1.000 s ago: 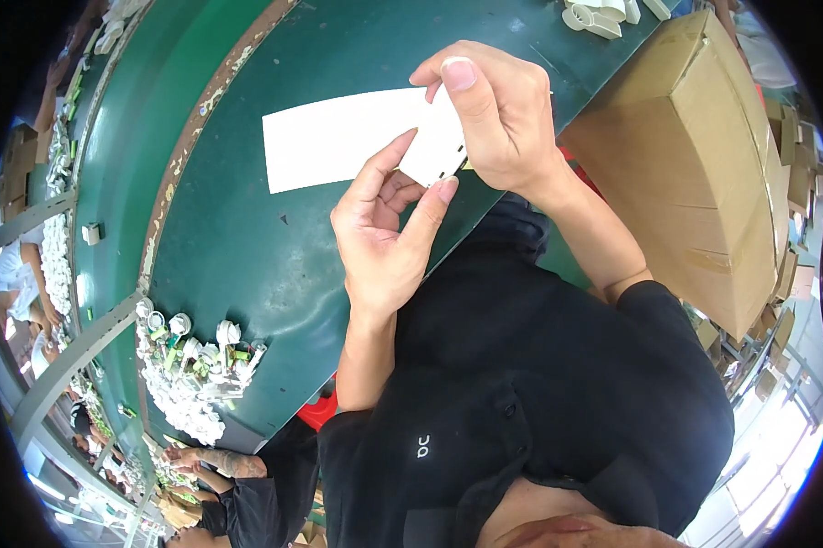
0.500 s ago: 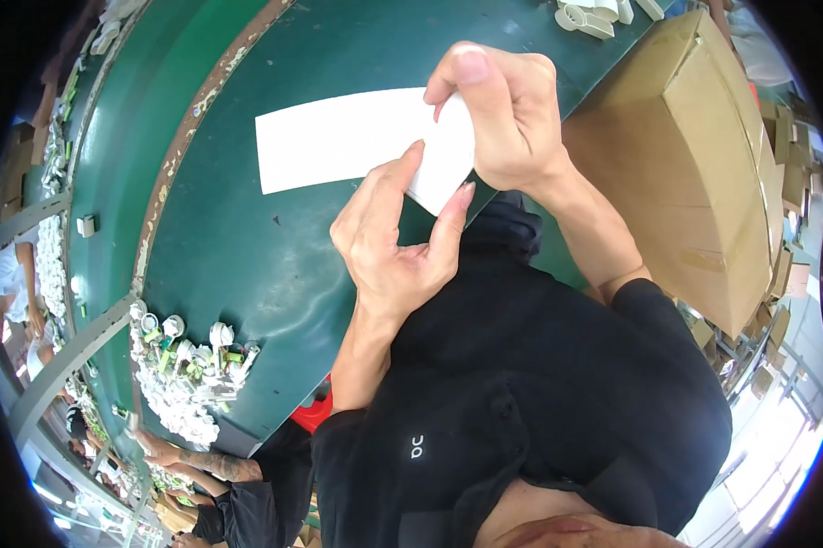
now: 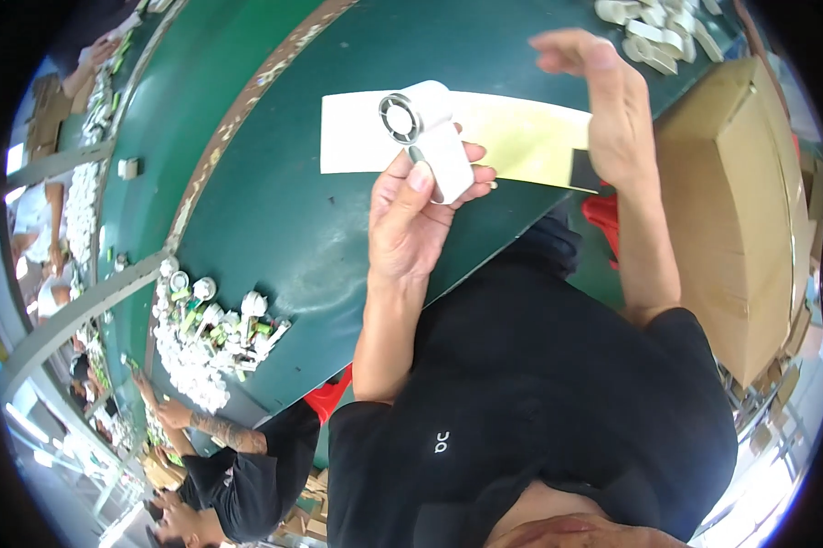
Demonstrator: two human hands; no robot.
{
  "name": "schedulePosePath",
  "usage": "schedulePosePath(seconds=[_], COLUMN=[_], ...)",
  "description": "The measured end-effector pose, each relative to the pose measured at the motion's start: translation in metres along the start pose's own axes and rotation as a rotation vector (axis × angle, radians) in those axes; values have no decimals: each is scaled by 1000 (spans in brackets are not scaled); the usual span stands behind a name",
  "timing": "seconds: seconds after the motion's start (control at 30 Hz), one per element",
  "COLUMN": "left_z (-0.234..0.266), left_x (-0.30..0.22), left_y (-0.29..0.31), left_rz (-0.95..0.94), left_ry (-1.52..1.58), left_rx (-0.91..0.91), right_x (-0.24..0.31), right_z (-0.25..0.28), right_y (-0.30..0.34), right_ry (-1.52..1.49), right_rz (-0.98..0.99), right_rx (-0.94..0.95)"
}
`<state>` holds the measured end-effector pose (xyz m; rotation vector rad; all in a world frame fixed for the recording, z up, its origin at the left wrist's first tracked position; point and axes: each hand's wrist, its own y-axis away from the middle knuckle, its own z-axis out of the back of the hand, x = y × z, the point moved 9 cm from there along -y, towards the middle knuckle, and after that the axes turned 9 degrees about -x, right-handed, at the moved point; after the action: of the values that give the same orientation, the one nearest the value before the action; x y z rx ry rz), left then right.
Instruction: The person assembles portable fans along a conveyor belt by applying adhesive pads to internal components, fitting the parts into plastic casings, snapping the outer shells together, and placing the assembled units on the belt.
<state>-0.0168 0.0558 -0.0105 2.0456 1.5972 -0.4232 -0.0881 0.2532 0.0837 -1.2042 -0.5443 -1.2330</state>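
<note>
My left hand [image 3: 407, 219] grips a small white handheld fan [image 3: 445, 157], thumb on its front and fingers behind it. The fan is tilted, and its round grey-rimmed grille shows at the upper left. Beneath it a long strip [image 3: 348, 132] lies on the green tabletop [image 3: 284, 219], white at the left and pale yellow toward the right. A dark patch [image 3: 583, 170] marks the strip's right end. Beside that end my right hand [image 3: 617, 110] is raised and open, its fingers reaching left with nothing in them.
White and green small parts [image 3: 211, 338] are heaped at the table's lower left. More white curved pieces [image 3: 658, 32] lie at the far right. A large cardboard box [image 3: 731, 219] stands close on my right. A co-worker's tattooed arm [image 3: 224, 431] shows at lower left, past a metal frame bar [image 3: 83, 310].
Both hands were together over the strip; my right hand has moved away to the right and opened. My left hand now holds the fan with its grille showing. The view has shifted.
</note>
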Motion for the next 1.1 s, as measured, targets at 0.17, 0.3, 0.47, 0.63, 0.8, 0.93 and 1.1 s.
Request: schedulePosePath(seconds=[0.17, 0.3, 0.47, 0.63, 0.8, 0.93, 1.1], left_z=[-2, -2, -2, -3, 11, 65, 122], left_x=[-15, -18, -32, -60, -81, -155, -282], left_y=[-1, -4, -8, -5, -21, -77, -144], left_rz=[-75, -89, -142, -298, -335, -500, -789], left_ry=[3, 9, -237, -418, -549, -755, -1575], left_rx=[17, 5, -73, -275, -350, -470, -870], right_x=[-34, -56, -93, -90, -71, -67, -61], right_z=[-5, -11, -17, -42, -58, -60, -61], right_y=[28, 50, 44, 19, 14, 17, 18], right_ry=[177, 132, 6, -63, -2, 4, 3], right_rz=[-1, 6, -67, -5, 127, 174, 162], right_rx=[75, 33, 34, 197, 309, 315, 307])
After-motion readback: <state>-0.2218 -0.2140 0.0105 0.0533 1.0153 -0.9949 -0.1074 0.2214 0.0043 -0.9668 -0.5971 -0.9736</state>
